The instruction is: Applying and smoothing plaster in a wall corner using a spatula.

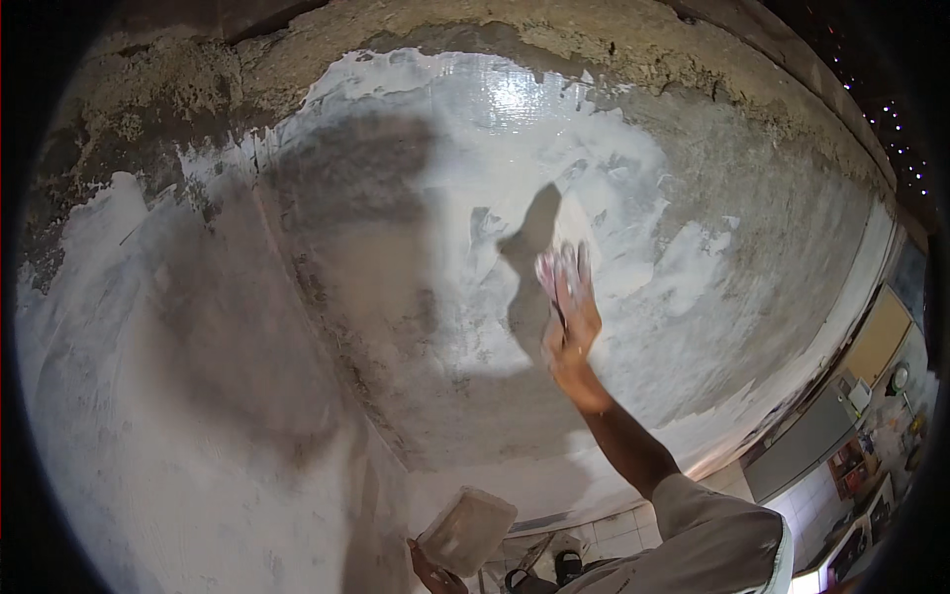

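Raised in front of me, my right hand (pixel 571 307) is closed around a putty knife (pixel 576 220). Its pale, plaster-smeared blade lies against the grey wall (pixel 792 218), amid patches of wet white plaster (pixel 623 163). White smears coat the fingers, and the handle is mostly hidden by them. Low down, my left hand (pixel 433 572) grips a whitish plastic container (pixel 467 530) by its side. The container is tilted; what is in it cannot be made out clearly. Dark shadows of the arm and body fall across the wall.
A rough, crumbling band (pixel 633 35) runs along the wall's top. On the left, a whitened wall (pixel 109 396) meets this one at a corner. Sandalled feet (pixel 567 564) show below on the tiled floor (pixel 618 527). Shelves with household items (pixel 851 465) stand at the lower right.
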The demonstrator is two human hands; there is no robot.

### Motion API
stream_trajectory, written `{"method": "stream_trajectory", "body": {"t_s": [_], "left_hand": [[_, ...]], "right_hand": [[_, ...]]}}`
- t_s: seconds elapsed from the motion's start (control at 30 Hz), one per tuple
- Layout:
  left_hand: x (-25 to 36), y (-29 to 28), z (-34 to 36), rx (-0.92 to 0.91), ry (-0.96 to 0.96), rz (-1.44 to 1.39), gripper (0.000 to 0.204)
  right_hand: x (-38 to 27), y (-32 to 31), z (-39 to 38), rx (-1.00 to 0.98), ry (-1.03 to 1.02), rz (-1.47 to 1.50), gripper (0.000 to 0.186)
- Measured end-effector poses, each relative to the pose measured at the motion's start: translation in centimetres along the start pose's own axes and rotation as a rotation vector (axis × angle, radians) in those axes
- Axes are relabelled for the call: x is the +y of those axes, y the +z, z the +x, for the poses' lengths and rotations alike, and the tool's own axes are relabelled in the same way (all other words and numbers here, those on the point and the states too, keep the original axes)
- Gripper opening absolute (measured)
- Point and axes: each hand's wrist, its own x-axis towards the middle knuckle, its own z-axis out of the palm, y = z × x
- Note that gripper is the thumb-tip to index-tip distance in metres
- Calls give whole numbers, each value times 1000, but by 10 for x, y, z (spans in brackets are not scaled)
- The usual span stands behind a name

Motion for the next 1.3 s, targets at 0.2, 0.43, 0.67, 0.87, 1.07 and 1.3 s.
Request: {"method": "stream_trajectory", "body": {"t_s": [0.2,0.43,0.67,0.87,1.07,1.3], "left_hand": [[6,3,11,-5,-196,-142,84],[10,14,21,17,-101,-52,80],[10,14,22,-1,4,-55,81],[5,3,23,49,24,-193,92],[33,12,14,-43,-25,-289,103],[45,46,25,-28,66,-384,77]], "right_hand": [[7,55,-48,-365,-44,-217,67],[-29,30,-165,-782,-8,195,62],[-1,7,52,-87,-14,104,42],[29,35,51,-221,-195,-259,59],[-13,25,-33,-687,-427,-62,59],[-1,-5,50,-232,-32,397,27]]}}
